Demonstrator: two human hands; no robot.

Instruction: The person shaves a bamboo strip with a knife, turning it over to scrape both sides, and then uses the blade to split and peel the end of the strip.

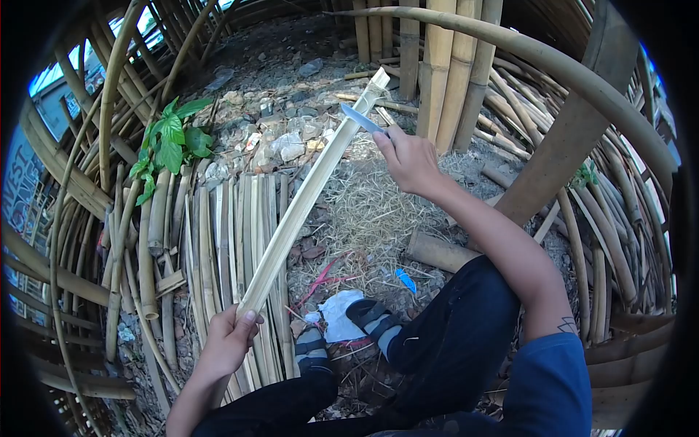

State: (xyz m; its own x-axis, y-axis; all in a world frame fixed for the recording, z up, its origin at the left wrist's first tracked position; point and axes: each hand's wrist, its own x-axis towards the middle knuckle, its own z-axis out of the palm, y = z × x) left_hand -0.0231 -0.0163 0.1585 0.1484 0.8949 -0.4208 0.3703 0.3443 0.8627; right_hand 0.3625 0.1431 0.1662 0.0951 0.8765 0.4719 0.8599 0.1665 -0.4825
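Note:
A long split bamboo strip (pixel 309 193) slants from lower left to upper right in front of me, its pale inner side facing up. My left hand (pixel 231 341) is closed around its near end, thumb on top. My right hand (pixel 409 162) is closed on a knife whose handle is hidden in the fingers. The knife blade (pixel 360 118) lies against the strip close to its far end. Below the strip, thin bamboo shavings (pixel 378 211) cover the ground.
Many split bamboo slats (pixel 218 247) lie side by side at left. A cut bamboo piece (pixel 439 252) rests by my knee. Upright bamboo poles (pixel 455 80) stand ahead, and a thick slanted post (pixel 561 156) rises at right. A leafy plant (pixel 171 138) grows at left.

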